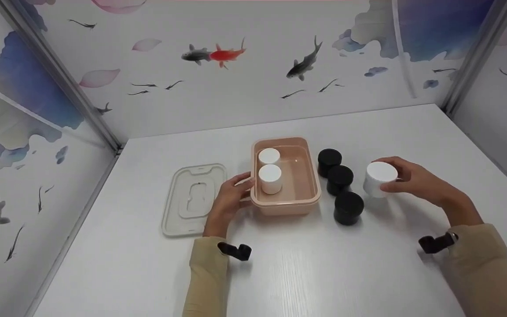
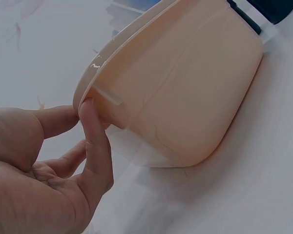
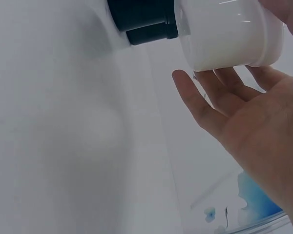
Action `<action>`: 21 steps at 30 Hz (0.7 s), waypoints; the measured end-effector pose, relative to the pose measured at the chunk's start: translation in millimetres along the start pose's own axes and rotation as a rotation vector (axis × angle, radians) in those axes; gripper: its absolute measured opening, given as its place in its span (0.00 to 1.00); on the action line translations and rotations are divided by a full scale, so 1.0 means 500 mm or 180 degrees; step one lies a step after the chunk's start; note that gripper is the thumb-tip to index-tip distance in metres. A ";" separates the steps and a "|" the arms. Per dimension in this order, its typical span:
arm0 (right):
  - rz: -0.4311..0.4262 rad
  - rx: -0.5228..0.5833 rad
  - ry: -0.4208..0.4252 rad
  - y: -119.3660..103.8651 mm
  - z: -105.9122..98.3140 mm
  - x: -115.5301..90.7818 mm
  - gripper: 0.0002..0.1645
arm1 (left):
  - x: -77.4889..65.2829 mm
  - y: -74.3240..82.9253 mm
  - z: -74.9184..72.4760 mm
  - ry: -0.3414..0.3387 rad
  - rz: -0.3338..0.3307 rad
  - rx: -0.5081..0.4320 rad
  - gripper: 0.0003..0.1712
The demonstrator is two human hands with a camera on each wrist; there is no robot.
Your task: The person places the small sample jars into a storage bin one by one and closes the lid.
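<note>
A peach plastic box (image 1: 286,208) sits on the white table, with two white-lidded jars (image 1: 270,179) standing along its left side. My left hand (image 1: 229,198) pinches the box's left rim between thumb and index finger, as the left wrist view shows on the box wall (image 2: 185,87). To the right, my right hand (image 1: 416,178) grips a white jar (image 1: 379,178) with thumb and fingers around it. That jar (image 3: 229,34) looks raised off the table in the right wrist view. Between the box and the jar stand three black jars (image 1: 340,179) in a slanting row.
A pale grey lid (image 1: 194,200) with a recessed handle lies flat left of the box, partly behind my left hand. White panels (image 1: 258,97) printed with fish and petals rise behind the table and at both sides.
</note>
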State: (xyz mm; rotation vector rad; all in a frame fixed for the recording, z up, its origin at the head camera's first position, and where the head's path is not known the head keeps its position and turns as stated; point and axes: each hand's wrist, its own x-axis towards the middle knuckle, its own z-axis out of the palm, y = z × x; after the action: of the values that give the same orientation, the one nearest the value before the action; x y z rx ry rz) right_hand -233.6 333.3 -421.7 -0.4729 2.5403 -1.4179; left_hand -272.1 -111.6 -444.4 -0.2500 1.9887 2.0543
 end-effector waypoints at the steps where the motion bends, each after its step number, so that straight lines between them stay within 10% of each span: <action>1: 0.0024 -0.0006 0.0041 -0.006 0.002 0.001 0.34 | 0.000 0.000 0.000 0.0004 -0.0005 0.0001 0.28; 21: 0.0180 0.0098 0.0413 -0.104 0.053 0.016 0.39 | 0.002 -0.001 -0.001 0.0010 -0.0026 0.0053 0.27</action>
State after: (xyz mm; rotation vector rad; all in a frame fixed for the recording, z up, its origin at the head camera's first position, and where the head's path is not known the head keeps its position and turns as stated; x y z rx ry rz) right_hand -223.1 283.7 -391.3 -0.3109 2.6047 -1.5114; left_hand -273.0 -111.7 -445.0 -0.2574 2.0023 2.0329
